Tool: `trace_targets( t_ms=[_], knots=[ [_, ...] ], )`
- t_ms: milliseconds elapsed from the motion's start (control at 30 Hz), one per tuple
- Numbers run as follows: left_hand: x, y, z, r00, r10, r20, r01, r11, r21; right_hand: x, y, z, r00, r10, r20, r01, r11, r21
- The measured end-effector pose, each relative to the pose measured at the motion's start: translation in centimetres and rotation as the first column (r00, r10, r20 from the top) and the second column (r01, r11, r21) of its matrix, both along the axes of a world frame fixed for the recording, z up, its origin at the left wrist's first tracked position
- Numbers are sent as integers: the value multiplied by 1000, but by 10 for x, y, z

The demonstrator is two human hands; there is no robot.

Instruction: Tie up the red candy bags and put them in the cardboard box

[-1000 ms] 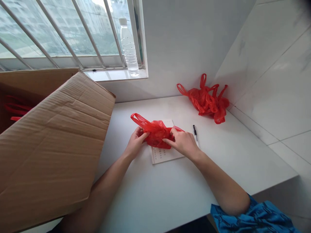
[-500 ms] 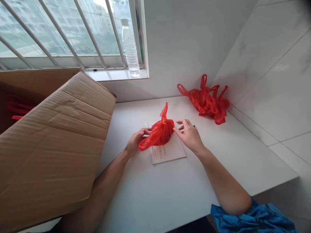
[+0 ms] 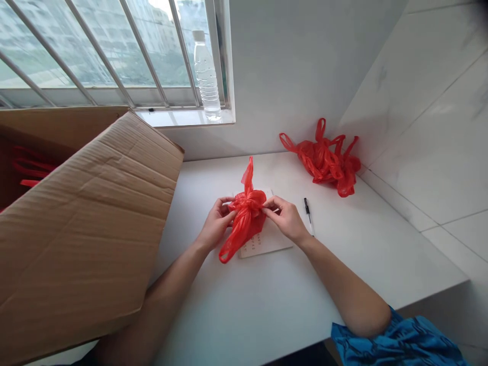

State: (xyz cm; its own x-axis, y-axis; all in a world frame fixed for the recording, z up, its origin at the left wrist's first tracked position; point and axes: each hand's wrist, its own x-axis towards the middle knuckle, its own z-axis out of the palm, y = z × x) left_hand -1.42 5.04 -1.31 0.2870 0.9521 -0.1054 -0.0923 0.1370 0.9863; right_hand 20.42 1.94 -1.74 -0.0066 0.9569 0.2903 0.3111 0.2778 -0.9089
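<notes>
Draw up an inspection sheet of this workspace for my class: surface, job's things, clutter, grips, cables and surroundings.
Surface: white tabletop.
Job's things: red bag, bunched at the middle, one loop hanging toward the person; contents hidden.
Clutter: booklet, partly hidden by the bag; capped pen to its right; red plastic heap near the corner; open cardboard box at left, red material inside.
Grips: left grip and right grip hold the bag's opposite sides.
Cables: nothing seen.
Surroundings: barred window, clear bottle on its sill; tiled wall at right.
</notes>
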Motion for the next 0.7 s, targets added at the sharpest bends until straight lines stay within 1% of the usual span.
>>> trace_targets(
  t_ms=[67, 133, 200, 267, 300, 333, 400, 467, 533, 600, 633, 700],
  knots=[
    [-3, 6, -6, 999, 51, -9, -50, 995, 82, 9, 2, 2, 999, -43, 7, 43, 999, 2],
    [-6, 11, -12, 996, 63, -69, -51, 985, 164, 17, 4, 1, 998, -46, 35, 47, 998, -30],
    [-9, 13, -16, 971, 51, -232, 13, 964, 264, 23, 5, 0, 993, -7, 117, 17, 996, -86],
    [-11, 13, -17, 908, 62, -414, 95, 933, 347, 27, 4, -2, 970, 33, 239, -3, 992, -125],
    [-12, 13, -16, 875, 81, -477, 120, 919, 376, 27, 4, -2, 953, 35, 301, 4, 992, -125],
    [-13, 12, -14, 853, 110, -511, 125, 907, 403, 27, 3, -2, 936, 15, 352, 25, 994, -109],
    [-12, 10, -9, 835, 195, -514, 81, 881, 467, 24, 2, -2, 912, -72, 404, 92, 995, -30],
    [-9, 6, -5, 830, 281, -482, 27, 843, 538, 18, 1, 0, 901, -186, 392, 163, 982, 91],
    [-4, 1, -3, 825, 313, -470, 34, 802, 596, 9, 0, 0, 898, -232, 374, 171, 967, 188],
    [1, -2, -5, 809, 290, -512, 128, 762, 634, 1, 0, -2, 885, -195, 423, 112, 971, 213],
    [3, -4, -7, 788, 268, -555, 197, 743, 639, -2, 0, -3, 868, -160, 470, 75, 978, 194],
    [4, -4, -11, 714, 226, -663, 339, 717, 610, -6, 0, -8, 811, -83, 579, 23, 994, 110]
  ],
)
